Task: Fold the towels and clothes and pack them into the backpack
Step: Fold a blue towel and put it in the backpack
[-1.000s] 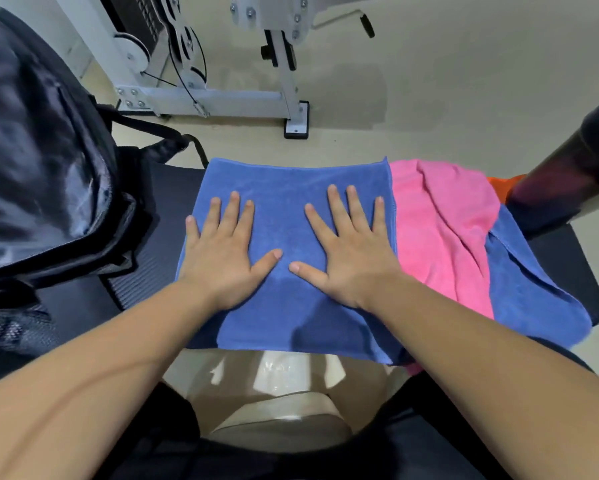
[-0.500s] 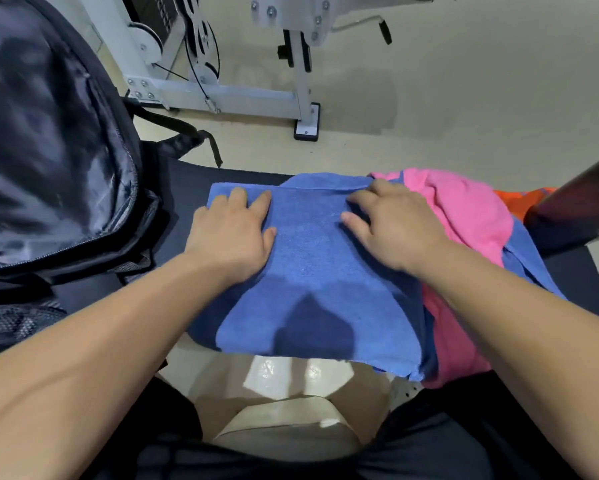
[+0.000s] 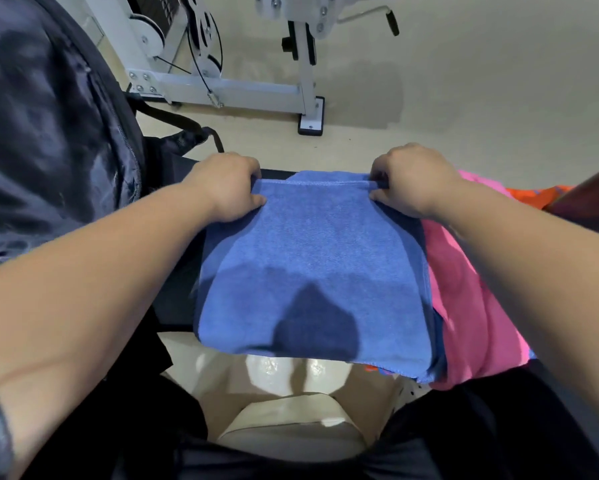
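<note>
Hands pinch the blue towel (image 3: 311,271) at its far corners — left hand (image 3: 227,187), right hand (image 3: 410,180) — far hem crosswise (backpack (image 3: 48,133) lies beyond the left hand).

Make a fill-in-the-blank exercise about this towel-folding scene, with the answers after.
The left hand and right hand both grip the far edge of a ____ towel.
The pink cloth lies on the towel's ____ side.
The dark backpack stands on the towel's ____ side.
Missing words: blue; right; left.
</note>
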The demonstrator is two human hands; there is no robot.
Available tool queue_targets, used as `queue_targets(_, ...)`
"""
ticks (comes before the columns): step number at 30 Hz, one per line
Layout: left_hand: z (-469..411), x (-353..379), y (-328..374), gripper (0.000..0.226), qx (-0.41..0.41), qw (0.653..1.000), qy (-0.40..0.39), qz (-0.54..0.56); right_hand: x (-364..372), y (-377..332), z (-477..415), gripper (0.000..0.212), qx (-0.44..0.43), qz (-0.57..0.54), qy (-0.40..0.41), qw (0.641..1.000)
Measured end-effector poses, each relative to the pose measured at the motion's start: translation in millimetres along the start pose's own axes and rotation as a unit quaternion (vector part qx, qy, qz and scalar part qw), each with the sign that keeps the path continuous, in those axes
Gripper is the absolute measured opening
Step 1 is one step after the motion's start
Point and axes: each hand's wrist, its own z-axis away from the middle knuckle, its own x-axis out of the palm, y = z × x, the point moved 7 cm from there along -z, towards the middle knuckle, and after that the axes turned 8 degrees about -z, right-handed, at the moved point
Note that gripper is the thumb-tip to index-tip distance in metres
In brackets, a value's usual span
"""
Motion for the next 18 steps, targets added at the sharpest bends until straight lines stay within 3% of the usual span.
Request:
queue_targets(6,-19.8,-2.0,4.4,0.049,0.016,0.987,-0.132,-0.086,-1.4,3.2,0.1,0.016,-0.019,-0.035,-0.017,0.999)
queue_targets(10,-24.6,-6.0,12.2,0.032,0.05,0.974,-0.197,-0.102,-4.0,7.8,2.2,0.013,-0.004,-0.068,-0.023,0.997)
queue_targets(14,-32.0,-28.0,4.2,0.031,0.033,0.991,-0.124,-0.037,-18.1,17.4,-2.9,0.012,0.021,-0.081,-0.018,0.996)
queue_targets(18,-39.5,-65.1,-0.4,0.028,0.009,0.998,0.067,0.005,-45.1,28.0,-15.1,0.004,0.044,-0.058,0.089,0.993)
